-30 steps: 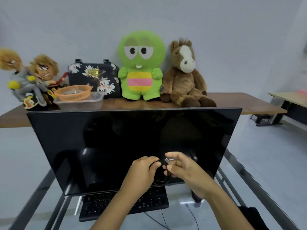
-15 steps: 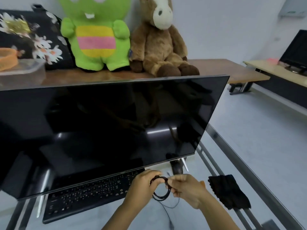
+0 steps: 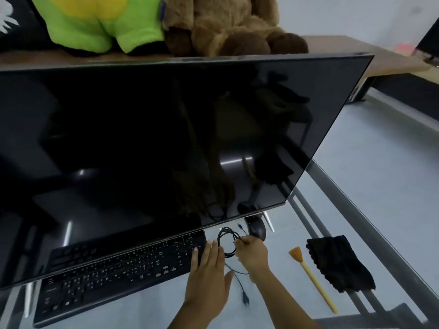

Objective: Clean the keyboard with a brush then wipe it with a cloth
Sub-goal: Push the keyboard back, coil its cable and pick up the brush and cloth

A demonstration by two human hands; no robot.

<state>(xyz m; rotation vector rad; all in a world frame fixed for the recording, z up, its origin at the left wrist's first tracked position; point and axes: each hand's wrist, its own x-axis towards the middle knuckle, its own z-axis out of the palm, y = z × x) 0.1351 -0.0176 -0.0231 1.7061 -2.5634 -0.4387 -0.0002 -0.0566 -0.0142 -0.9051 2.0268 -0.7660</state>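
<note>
Glass desk [image 3: 370, 176], black keyboard [image 3: 123, 274], pale legends

Glossy monitor [image 3: 166, 138], matt plastic keyboard [image 3: 114, 274], fuzzy black cloth [image 3: 339, 264].

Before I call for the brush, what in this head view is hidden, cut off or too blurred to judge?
- Black keyboard: far rows hidden under the tilted black monitor.
- Dark mouse: partly behind the right hand, which holds a coiled black cable.
- Green plush, brown plush: heads cut off by the top edge.
- Key legends: too small.
</note>
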